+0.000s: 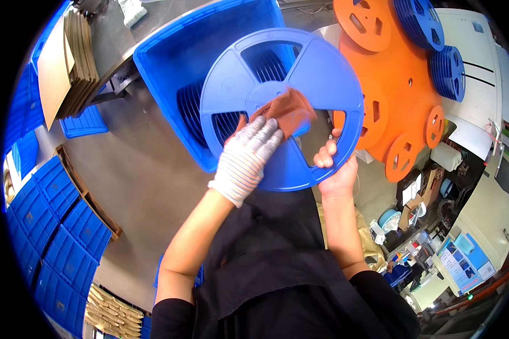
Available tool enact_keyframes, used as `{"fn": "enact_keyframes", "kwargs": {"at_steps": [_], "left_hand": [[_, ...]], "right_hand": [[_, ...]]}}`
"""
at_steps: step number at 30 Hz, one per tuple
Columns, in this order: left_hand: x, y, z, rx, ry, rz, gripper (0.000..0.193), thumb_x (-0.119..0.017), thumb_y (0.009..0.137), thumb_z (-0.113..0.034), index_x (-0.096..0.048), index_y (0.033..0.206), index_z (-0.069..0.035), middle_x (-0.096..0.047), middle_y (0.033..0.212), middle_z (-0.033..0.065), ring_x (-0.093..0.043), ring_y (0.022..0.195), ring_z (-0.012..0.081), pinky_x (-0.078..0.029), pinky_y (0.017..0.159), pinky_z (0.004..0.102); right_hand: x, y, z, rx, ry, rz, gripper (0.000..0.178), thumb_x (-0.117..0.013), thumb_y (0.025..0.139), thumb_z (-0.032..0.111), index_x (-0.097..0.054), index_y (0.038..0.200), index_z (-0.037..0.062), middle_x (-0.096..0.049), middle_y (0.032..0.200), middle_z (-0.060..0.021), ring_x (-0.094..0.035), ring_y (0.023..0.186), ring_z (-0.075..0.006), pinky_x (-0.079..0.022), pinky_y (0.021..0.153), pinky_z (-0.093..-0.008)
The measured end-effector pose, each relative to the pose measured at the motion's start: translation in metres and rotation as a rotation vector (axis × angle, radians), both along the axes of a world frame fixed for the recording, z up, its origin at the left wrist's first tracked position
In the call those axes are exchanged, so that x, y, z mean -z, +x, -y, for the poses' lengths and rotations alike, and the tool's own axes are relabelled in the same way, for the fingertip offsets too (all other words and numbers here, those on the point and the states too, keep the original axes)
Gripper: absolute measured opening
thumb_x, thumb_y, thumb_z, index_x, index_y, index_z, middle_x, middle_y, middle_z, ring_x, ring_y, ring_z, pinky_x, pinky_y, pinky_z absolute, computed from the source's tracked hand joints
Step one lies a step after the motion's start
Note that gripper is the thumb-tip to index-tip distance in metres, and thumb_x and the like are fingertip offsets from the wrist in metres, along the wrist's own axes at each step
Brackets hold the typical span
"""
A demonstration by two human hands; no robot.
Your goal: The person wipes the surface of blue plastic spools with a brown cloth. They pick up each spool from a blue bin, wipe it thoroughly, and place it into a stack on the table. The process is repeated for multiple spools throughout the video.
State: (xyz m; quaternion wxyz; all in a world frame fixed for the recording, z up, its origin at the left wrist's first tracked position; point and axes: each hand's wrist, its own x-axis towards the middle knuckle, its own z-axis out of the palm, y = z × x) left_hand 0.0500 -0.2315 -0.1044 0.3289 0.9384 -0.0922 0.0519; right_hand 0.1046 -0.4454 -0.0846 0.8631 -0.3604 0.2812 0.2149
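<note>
A large blue plastic reel flange, round with cut-out windows, is held up in front of me. My right hand, bare, grips its lower right rim, with fingers through a window. My left hand, in a striped white glove, presses a reddish-brown cloth against the flange near its hub. The cloth's edge is slightly blurred. Behind the flange stands a blue plastic bin holding several blue discs on edge, partly hidden by the flange.
Right of the bin is an orange machine carrying orange discs and stacks of blue discs. Flattened cardboard lies at the upper left beside a metal table. Blue crates are stacked at the left near a wooden pallet.
</note>
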Motion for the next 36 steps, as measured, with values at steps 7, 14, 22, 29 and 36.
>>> {"fn": "enact_keyframes", "kwargs": {"at_steps": [7, 14, 22, 29, 36], "left_hand": [[0.011, -0.029, -0.073, -0.064, 0.101, -0.046, 0.041, -0.067, 0.067, -0.009, -0.066, 0.108, -0.009, -0.064, 0.111, 0.0095, -0.062, 0.093, 0.0289, -0.052, 0.080, 0.0366], [0.004, -0.059, -0.054, 0.204, 0.145, -0.346, 0.056, -0.067, 0.069, -0.017, -0.057, 0.123, -0.008, -0.057, 0.125, 0.0113, -0.060, 0.087, 0.0268, -0.052, 0.074, 0.0381], [0.021, -0.067, -0.032, -0.465, -0.792, -0.526, 0.026, -0.062, 0.084, -0.008, -0.062, 0.110, -0.006, -0.065, 0.101, 0.0033, -0.060, 0.078, 0.0137, -0.051, 0.066, 0.0323], [0.047, -0.124, -0.037, -0.764, -1.814, -0.797, 0.027, -0.066, 0.088, -0.014, -0.063, 0.114, -0.007, -0.066, 0.101, 0.0025, -0.062, 0.083, 0.0126, -0.051, 0.075, 0.0267], [0.055, -0.155, -0.045, -0.828, -2.078, -0.705, 0.031, -0.070, 0.085, -0.011, -0.063, 0.115, -0.006, -0.066, 0.109, 0.0056, -0.063, 0.100, 0.0194, -0.051, 0.088, 0.0323]], "right_hand": [[-0.003, 0.033, 0.012, 0.001, -0.016, -0.063, 0.040, -0.042, 0.100, 0.040, -0.054, 0.115, 0.0049, -0.057, 0.074, -0.0036, -0.052, 0.058, -0.0150, -0.043, 0.055, -0.0300], [-0.017, 0.043, -0.022, -0.092, 0.019, -0.087, 0.052, -0.037, 0.101, 0.047, -0.051, 0.124, 0.0036, -0.060, 0.085, -0.0082, -0.058, 0.068, -0.0196, -0.050, 0.063, -0.0346], [-0.050, 0.063, -0.078, -0.268, 0.099, 0.278, 0.062, -0.037, 0.099, 0.051, -0.044, 0.135, 0.0013, -0.046, 0.140, -0.0184, -0.043, 0.130, -0.0317, -0.036, 0.108, -0.0460], [-0.022, 0.064, -0.008, -0.082, -0.709, 0.443, 0.048, -0.038, 0.102, 0.036, -0.048, 0.131, -0.0010, -0.047, 0.140, -0.0164, -0.041, 0.132, -0.0287, -0.027, 0.111, -0.0451], [0.004, 0.060, 0.008, -0.009, -0.568, 0.263, 0.043, -0.040, 0.102, 0.032, -0.048, 0.132, 0.0015, -0.050, 0.136, -0.0142, -0.043, 0.130, -0.0278, -0.031, 0.110, -0.0438]]}}
